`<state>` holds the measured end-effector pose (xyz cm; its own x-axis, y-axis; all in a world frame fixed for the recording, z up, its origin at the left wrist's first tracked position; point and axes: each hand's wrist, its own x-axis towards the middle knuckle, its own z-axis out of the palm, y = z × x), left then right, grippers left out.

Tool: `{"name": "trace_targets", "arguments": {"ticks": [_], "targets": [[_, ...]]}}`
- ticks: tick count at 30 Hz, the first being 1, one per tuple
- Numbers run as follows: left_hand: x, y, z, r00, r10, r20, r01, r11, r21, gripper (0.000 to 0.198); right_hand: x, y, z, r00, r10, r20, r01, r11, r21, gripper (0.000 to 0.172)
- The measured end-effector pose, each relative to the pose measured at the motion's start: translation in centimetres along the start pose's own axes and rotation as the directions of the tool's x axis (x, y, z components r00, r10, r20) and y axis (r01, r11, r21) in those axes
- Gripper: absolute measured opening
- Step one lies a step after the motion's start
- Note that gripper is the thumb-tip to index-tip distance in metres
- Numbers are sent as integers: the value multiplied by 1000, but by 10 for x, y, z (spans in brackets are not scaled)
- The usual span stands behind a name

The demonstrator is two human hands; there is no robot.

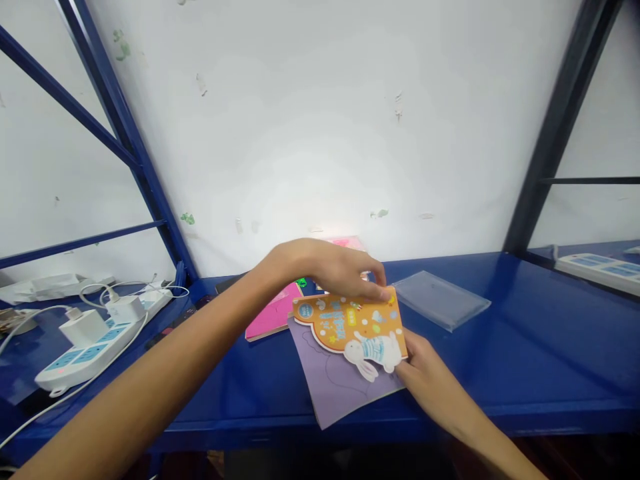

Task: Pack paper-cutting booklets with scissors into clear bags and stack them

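My left hand (340,267) reaches across from the left, its fingers bent over the top edge of an orange booklet (345,327) with a white rabbit on its shaped cover. Behind that booklet sits a purple book (333,387) with a faint line drawing, its lower part sticking out. My right hand (420,363) grips both at their lower right edge, thumb in front. The booklets are tilted up above the blue shelf, near its front edge. Part of a pink book (274,313) shows behind my left wrist.
On the right lies a clear plastic sleeve (440,299). A white power strip (103,343) with plugged-in chargers and loose cables takes up the left. Blue metal posts (125,143) and a white wall (300,133) frame the blue shelf (500,360).
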<state>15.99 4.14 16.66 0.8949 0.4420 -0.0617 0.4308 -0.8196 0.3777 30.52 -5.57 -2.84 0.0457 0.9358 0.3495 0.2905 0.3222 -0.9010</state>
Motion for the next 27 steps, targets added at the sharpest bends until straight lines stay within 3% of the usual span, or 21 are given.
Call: {"name": "trace_targets", "arguments": {"ticks": [1,3,4,5,6,7,8,10,12,13,15,18,20,24,27], "targets": [[-10,-4,1,998,15,-64,-18,998,-57,32,0,0,0,1000,-3,-5,3,1000,8,39],[-33,-14,9,947,-15,-319,-40,986,-164,41,1,0,-1,999,-3,-36,4,1000,27,37],[-45,-20,16,880,-59,-471,-37,981,-190,45,1,-1,-1,998,-6,-58,8,999,42,36],[-55,-25,26,783,-116,-611,-20,977,-212,50,1,-2,-1,997,-10,-80,15,998,61,36],[-65,-30,38,680,-193,-707,-1,965,-264,58,1,-2,-1,995,-16,-100,24,996,81,36],[-72,-35,53,607,-280,-744,1,936,-351,67,1,-3,-1,993,-21,-119,33,995,99,37],[-76,-39,69,593,-356,-722,-27,888,-459,75,1,-3,-1,991,-22,-136,37,993,114,38],[-78,-45,102,646,-458,-611,-127,725,-677,80,1,-2,-1,987,-14,-158,35,991,132,38],[-72,-45,130,694,-487,-529,-237,540,-808,73,1,-2,0,988,-9,-156,31,990,141,37],[-67,-44,141,700,-517,-492,-253,464,-849,64,1,-2,1,989,-8,-147,29,989,142,37],[-59,-41,155,669,-569,-478,-298,383,-874,51,2,-2,3,994,-4,-111,18,992,125,39],[-52,-37,162,597,-615,-515,-365,363,-857,48,4,-4,2,999,32,-40,-30,998,49,42],[-53,-38,162,575,-619,-535,-384,373,-845,47,4,-4,-5,998,66,11,-66,997,-30,38],[-60,-47,160,584,-582,-566,-378,422,-824,44,-1,-4,-35,990,111,92,-96,984,-149,33],[-66,-54,160,601,-549,-581,-367,456,-811,41,-7,-11,-53,997,54,-59,-62,987,-145,36]]}}
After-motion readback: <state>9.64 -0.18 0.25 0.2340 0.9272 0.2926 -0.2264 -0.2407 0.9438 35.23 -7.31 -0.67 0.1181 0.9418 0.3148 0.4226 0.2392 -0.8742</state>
